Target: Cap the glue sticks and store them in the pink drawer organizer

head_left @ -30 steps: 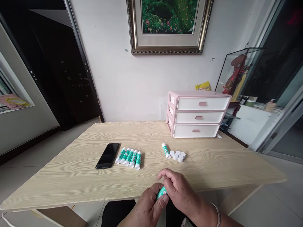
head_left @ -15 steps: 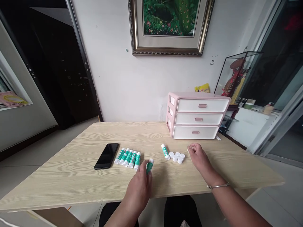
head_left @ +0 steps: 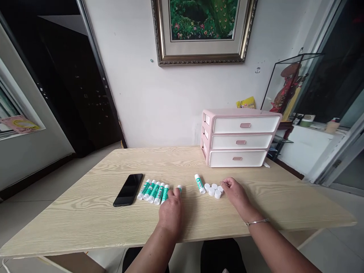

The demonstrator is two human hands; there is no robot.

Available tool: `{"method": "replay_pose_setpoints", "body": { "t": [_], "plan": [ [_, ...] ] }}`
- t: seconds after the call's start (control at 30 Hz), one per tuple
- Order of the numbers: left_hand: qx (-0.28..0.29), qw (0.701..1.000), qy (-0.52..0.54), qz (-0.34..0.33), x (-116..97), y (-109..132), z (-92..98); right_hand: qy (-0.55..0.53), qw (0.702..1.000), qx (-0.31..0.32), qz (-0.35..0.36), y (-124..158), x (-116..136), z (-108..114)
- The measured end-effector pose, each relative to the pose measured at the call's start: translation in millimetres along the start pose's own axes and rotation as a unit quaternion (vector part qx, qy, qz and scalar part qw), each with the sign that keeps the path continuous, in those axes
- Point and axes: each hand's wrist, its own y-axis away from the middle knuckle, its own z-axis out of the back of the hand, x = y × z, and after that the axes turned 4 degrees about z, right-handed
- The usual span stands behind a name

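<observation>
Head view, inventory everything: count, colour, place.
tubes: 7, green-white, middle
caps: 5 visible, white, beside tubes
phone: 1, black, beside tubes
table: 1, pale, centre
drawers: 3, pink-white, back right
packets: 2, yellow by drawers, pink left
picture: 1, green, on white wall
case: 1, black-framed, right
door: 1, dark, left
containers: several, mixed, right
bracelet: 1, silver, right wrist
legs: 2, black, below
left hand: 1, bare, at tubes
right hand: 1, bare, at caps

Left grip (head_left: 171,210) palm down, right grip (head_left: 235,191) pinched, forearms (head_left: 155,246) extended
</observation>
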Motion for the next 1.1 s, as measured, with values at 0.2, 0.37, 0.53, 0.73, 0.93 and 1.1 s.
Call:
{"method": "replay_pose_setpoints", "body": {
  "t": [0.2, 0.37, 0.53, 0.73, 0.93, 1.1],
  "plan": [
    [-0.001, 1.0, -0.012, 0.01, 4.9, -1.2, -1.0, 0.004, 1.0, 0.0, 0.003, 11.4, 14.7, 5.9],
    [-0.032, 0.998, 0.055, -0.001, 2.7, 2.4, 6.2, 0.032, 0.999, -0.023, 0.028, 15.6, 22.8, 8.6],
    [-0.022, 0.975, 0.181, -0.127, -21.4, -4.0, 18.9, 0.033, 0.997, -0.055, 0.034, 19.8, 26.4, 9.0],
    [0.077, 0.969, 0.186, -0.14, -50.5, -30.2, 23.1, 0.03, 0.997, -0.066, 0.025, 20.0, 20.6, 8.7],
    [0.089, 0.972, 0.172, -0.133, -61.2, -39.4, 13.5, 0.028, 0.997, -0.065, 0.007, 18.0, 17.3, 10.1],
    [0.091, 0.979, 0.159, -0.086, -59.5, -40.4, 13.4, 0.026, 0.998, -0.061, -0.001, 17.3, 15.5, 9.9]
  ]
}}
